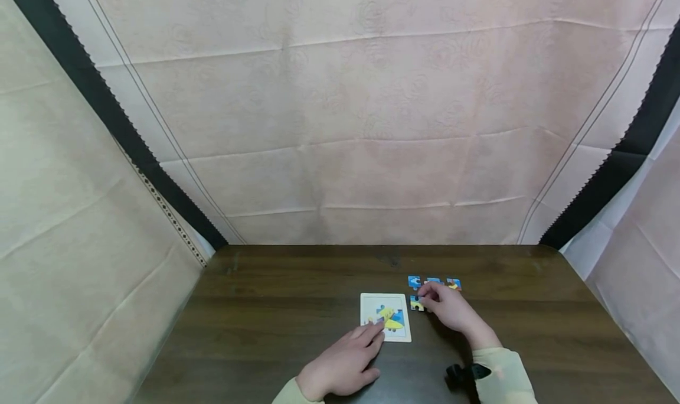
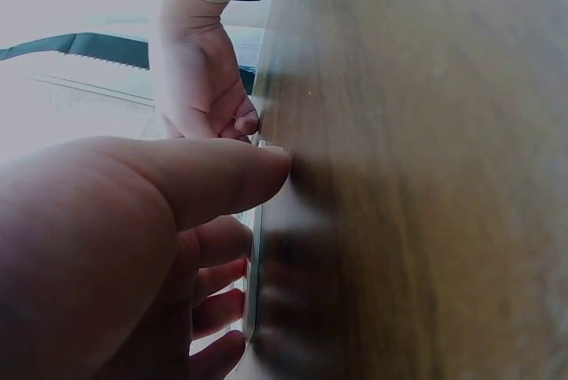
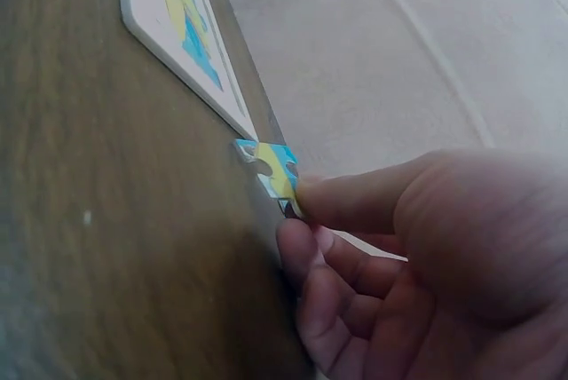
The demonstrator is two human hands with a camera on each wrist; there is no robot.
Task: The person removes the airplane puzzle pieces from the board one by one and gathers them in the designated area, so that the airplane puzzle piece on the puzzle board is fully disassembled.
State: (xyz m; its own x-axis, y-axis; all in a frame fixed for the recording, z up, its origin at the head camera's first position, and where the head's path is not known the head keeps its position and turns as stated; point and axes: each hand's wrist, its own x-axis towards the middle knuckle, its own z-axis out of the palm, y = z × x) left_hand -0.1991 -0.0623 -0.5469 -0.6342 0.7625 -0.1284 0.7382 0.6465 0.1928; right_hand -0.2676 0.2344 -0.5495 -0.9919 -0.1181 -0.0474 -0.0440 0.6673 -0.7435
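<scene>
Brown table [image 1: 265, 315]; blue puzzle piece [image 1: 434, 280] partly behind right grip [image 1: 453, 309]

No writing, label, brand, number or sign can be read in any of the three views.
</scene>
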